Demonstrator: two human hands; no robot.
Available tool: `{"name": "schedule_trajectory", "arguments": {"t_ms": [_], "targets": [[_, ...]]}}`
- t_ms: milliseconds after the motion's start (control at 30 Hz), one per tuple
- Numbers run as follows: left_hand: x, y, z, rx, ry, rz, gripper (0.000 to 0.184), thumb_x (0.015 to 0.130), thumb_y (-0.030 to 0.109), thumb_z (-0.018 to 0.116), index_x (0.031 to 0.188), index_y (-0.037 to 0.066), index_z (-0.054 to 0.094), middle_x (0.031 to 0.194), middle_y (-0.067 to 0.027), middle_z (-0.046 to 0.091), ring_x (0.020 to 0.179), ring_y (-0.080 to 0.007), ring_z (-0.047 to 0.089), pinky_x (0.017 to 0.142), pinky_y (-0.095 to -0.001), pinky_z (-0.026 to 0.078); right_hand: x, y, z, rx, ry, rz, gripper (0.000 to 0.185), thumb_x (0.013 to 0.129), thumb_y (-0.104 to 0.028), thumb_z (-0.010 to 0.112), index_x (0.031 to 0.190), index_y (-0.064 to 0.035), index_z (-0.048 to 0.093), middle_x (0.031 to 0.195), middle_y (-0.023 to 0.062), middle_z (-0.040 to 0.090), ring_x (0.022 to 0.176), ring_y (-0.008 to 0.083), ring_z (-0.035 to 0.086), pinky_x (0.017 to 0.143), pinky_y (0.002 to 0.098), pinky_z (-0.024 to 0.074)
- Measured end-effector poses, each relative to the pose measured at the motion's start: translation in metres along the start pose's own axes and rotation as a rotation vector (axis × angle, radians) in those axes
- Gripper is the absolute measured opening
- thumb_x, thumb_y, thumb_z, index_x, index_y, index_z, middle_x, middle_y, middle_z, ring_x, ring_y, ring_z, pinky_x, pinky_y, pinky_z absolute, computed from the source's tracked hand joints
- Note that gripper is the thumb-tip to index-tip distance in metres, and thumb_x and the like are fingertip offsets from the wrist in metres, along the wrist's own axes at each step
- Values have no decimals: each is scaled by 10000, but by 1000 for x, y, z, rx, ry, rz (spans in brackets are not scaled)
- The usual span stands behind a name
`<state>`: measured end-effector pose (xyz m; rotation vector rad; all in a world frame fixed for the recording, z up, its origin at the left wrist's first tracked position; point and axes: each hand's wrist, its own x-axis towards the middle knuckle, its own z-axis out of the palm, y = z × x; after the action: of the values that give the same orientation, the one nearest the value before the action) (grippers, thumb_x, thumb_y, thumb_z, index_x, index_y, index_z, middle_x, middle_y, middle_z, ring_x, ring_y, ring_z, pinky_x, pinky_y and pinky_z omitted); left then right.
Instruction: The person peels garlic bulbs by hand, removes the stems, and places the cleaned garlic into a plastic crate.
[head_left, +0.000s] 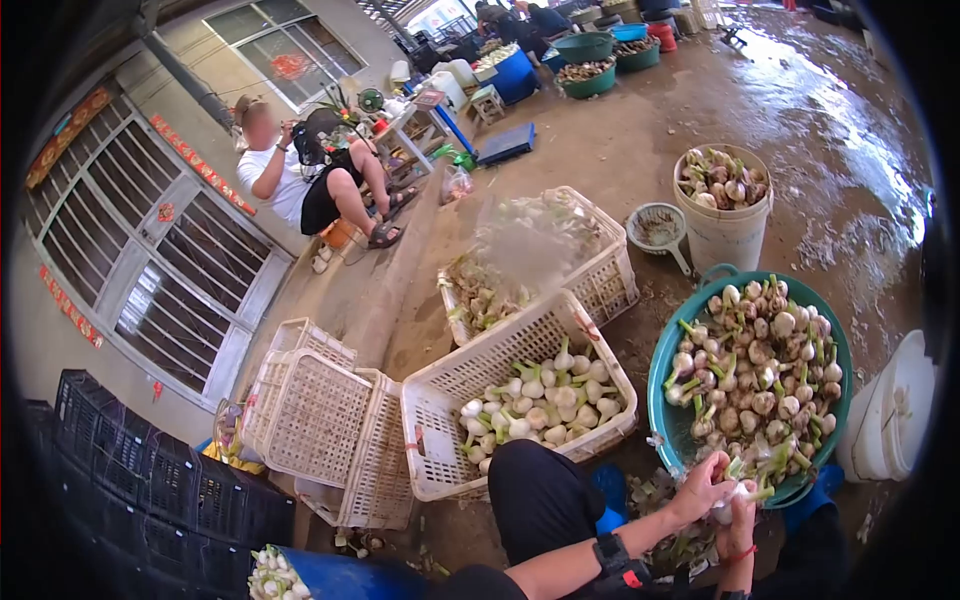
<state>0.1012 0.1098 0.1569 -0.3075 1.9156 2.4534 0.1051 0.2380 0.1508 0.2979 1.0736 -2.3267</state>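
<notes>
At the lower right, my left hand (pixel 700 487) and my right hand (pixel 738 530) meet around one garlic bulb (pixel 722 512) with a green stem. The fingers of both are closed on it, over the near rim of a green basin (pixel 660 400) filled with brownish, unpeeled garlic bulbs (pixel 760 375). Left of the basin, a white plastic crate (pixel 450 400) holds cleaner white garlic bulbs (pixel 545 405) with short green stems. Garlic skins lie on the ground below my hands.
Behind stand another crate (pixel 610 270), a small strainer (pixel 657 228) and a white bucket (pixel 722 235) of garlic. Empty crates (pixel 315 410) are stacked left, near black crates (pixel 150 480). A seated person (pixel 290 180) is by the wall. A white bucket (pixel 890 410) stands right.
</notes>
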Motion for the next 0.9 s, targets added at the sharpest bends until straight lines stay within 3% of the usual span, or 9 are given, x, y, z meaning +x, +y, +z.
{"name": "schedule_trajectory", "arguments": {"t_ms": [100, 200, 333, 533, 633, 767, 833, 867, 900], "targets": [[8, 10, -19, -606, -89, -233, 194, 818, 86, 588, 973, 98, 472, 834, 44, 493, 746, -21, 469, 680, -185, 411, -7, -14, 5, -13, -257, 40, 578, 662, -349, 753, 1018, -129, 355, 984, 55, 503, 850, 173, 551, 671, 280, 492], [12, 17, -16, -546, -42, -209, 184, 826, 92, 579, 981, 109, 483, 837, 44, 510, 749, -20, 488, 698, -175, 420, -3, -19, -12, -31, -396, 168, 611, 672, -334, 743, 1100, -110, 369, 1042, 78, 513, 917, 197, 547, 755, 335, 482], [7, 38, 7, -487, 24, -100, 164, 861, 113, 537, 996, 92, 446, 820, 20, 510, 714, -36, 496, 657, -190, 437, -2, -11, 5, 65, 15, 255, 417, 898, -390, 456, 1254, -181, 401, 1129, 6, 531, 999, 187, 530, 761, 387, 473], [15, 4, 5, -760, 278, -198, 82, 876, 124, 506, 886, 104, 427, 685, 20, 429, 539, -44, 425, 491, -183, 372, 14, 13, -12, 236, 171, 199, 275, 870, -395, 471, 1030, -187, 551, 982, 16, 589, 913, 187, 560, 746, 372, 473], [23, -35, -28, -1404, -320, -413, 42, 863, 136, 507, 894, 118, 486, 665, 32, 440, 518, -42, 412, 461, -188, 354, 2, 2, 11, 250, 91, -25, 209, 826, -312, 514, 940, -139, 548, 916, 23, 586, 891, 182, 561, 755, 352, 469], [-7, -13, -22, -953, -76, -750, 170, 860, 130, 505, 1028, 104, 503, 686, 30, 475, 527, -41, 426, 457, -165, 336, 11, -3, -2, 402, 2, -123, 210, 885, -323, 463, 900, -129, 541, 881, 30, 593, 866, 184, 565, 807, 327, 449], [-15, -16, -30, -682, -294, -693, 156, 868, 164, 500, 1017, 117, 503, 705, 35, 484, 532, -49, 439, 455, -180, 347, 14, -1, -22, 363, -134, -176, 229, 908, -333, 433, 910, -136, 549, 891, 25, 604, 871, 182, 567, 828, 326, 442], [-22, -20, -32, -552, -407, -675, 150, 872, 180, 497, 1011, 124, 503, 714, 38, 488, 535, -53, 445, 455, -188, 353, 18, 3, -34, 524, -60, -73, 285, 822, -234, 555, 1065, -106, 477, 1000, 54, 574, 924, 176, 559, 842, 345, 454], [-25, -22, -33, -330, -483, -639, 286, 866, 156, 509, 1146, 107, 484, 905, 32, 503, 775, -63, 468, 582, -225, 411, 23, 3, -37, 690, 30, 18, 558, 736, -134, 677, 1221, -76, 406, 1109, 83, 544, 977, 171, 552, 857, 363, 466]]}}
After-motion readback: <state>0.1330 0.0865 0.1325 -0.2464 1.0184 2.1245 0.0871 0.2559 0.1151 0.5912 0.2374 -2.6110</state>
